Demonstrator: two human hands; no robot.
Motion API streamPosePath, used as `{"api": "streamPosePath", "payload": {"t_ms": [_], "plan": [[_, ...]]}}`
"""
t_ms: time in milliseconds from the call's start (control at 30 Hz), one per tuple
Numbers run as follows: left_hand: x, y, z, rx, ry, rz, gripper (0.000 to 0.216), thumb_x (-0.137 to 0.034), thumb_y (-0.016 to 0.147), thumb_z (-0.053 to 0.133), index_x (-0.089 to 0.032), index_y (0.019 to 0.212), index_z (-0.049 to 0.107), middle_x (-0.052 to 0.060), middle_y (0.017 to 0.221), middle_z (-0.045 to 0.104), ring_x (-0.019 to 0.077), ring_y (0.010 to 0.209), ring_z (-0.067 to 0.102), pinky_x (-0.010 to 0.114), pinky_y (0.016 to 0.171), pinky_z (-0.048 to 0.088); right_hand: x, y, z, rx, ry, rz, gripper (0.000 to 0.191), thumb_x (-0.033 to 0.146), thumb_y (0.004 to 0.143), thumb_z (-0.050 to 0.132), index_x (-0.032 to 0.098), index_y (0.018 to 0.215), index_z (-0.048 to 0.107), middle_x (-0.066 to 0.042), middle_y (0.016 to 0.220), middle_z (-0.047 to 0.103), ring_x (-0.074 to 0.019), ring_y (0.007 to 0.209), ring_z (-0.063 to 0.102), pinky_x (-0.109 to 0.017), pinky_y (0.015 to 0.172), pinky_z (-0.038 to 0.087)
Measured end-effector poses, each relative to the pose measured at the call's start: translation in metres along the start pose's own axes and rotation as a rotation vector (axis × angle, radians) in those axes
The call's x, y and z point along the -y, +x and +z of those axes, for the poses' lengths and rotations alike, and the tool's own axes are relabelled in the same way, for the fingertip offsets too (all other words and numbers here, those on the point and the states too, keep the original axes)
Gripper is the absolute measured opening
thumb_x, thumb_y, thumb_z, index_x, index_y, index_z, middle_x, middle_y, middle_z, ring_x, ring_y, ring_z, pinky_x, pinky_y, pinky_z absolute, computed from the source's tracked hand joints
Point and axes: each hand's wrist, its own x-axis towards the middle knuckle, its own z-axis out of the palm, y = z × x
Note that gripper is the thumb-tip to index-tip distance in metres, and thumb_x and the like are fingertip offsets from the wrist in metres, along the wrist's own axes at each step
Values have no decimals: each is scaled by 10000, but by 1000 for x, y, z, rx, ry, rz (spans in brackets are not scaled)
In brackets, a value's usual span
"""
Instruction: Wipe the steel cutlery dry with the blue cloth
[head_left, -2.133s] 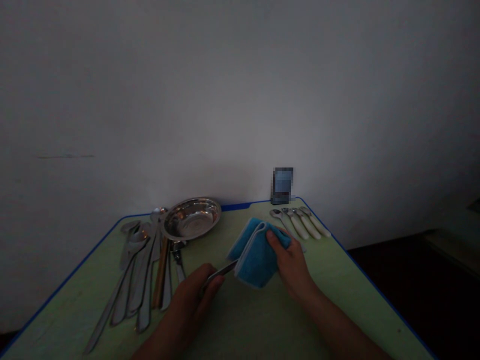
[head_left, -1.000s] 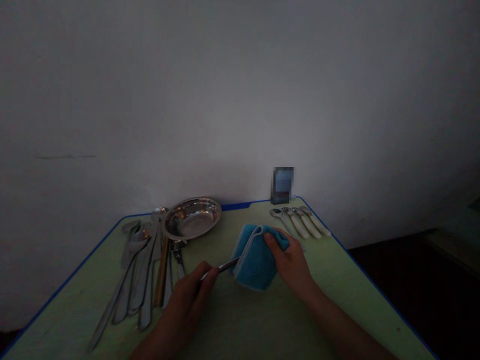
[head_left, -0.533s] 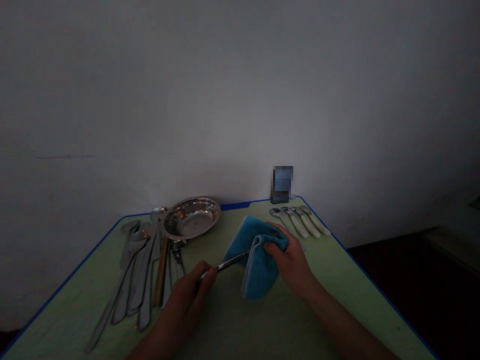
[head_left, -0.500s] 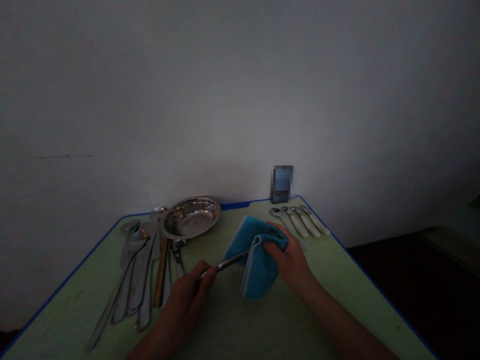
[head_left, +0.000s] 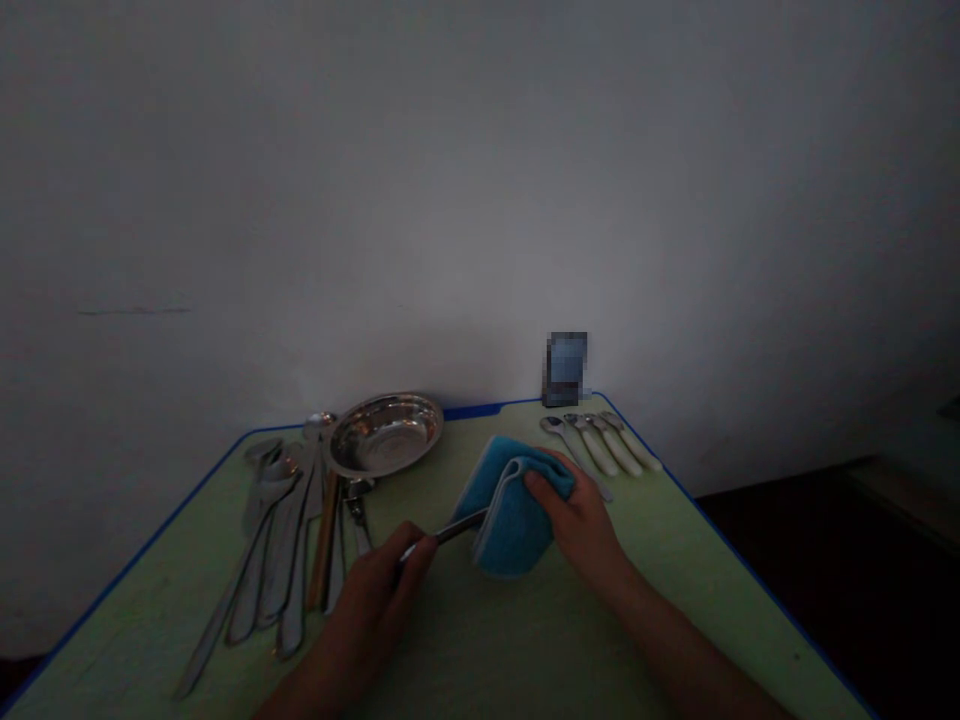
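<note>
My left hand [head_left: 386,585] is closed round the handle of a metal utensil [head_left: 461,526]. The utensil's far end goes into the folds of a blue cloth [head_left: 517,525], so I cannot tell its kind. My right hand [head_left: 577,510] grips that cloth, thumb on top, with the fingers mostly hidden behind it. Cloth and utensil are held above the green table [head_left: 480,650], in front of the metal bowl.
A shiny metal bowl [head_left: 386,440] stands at the back. Left of it lies a pile of metal ladles and other long utensils [head_left: 277,560]. Several spoons, some pale-handled [head_left: 600,445], lie at the back right, near a blurred upright box [head_left: 566,370] by the wall.
The cloth's hanging fold has risen slightly and shifted left along the utensil. Both hands keep their grips, and the spoons and bowl stay in place.
</note>
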Motion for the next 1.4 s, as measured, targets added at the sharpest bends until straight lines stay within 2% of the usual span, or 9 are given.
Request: {"api": "streamPosePath", "payload": {"t_ms": [467,767,1000,1233,1400], "plan": [[-2,-2,-1,39,11,22,309,-387,895,292,-214,686,440,-56,547,462,127,481,484,214,462,348,-1,0,-1,-15,-44,-4,248,360,768,565,194,950,596,-3,848,643,-142,772,578,-243,692,456],[0,-1,0,27,46,55,282,-369,891,312,-212,703,451,-55,540,489,121,460,482,207,453,347,-3,1,-1,-24,-68,-24,281,382,764,563,181,957,600,-24,877,649,-162,800,585,-265,718,458],[5,-2,4,39,82,78,224,-400,846,423,-207,740,469,-54,538,511,129,472,514,201,441,345,-3,1,-1,-39,-71,-14,270,385,768,562,185,944,602,-16,865,647,-156,795,586,-260,724,458],[-4,-3,-2,81,61,75,283,-394,889,330,-211,727,472,-47,554,517,128,484,525,205,454,363,-2,1,-1,-30,-70,-10,271,389,768,557,181,935,605,-22,866,650,-166,801,591,-269,719,460],[-1,-1,-1,88,71,83,310,-409,892,306,-216,718,475,-41,571,546,131,500,549,207,468,378,-3,2,-1,-43,-82,-12,285,392,758,563,173,935,609,-28,856,651,-171,787,589,-275,711,461]]}}
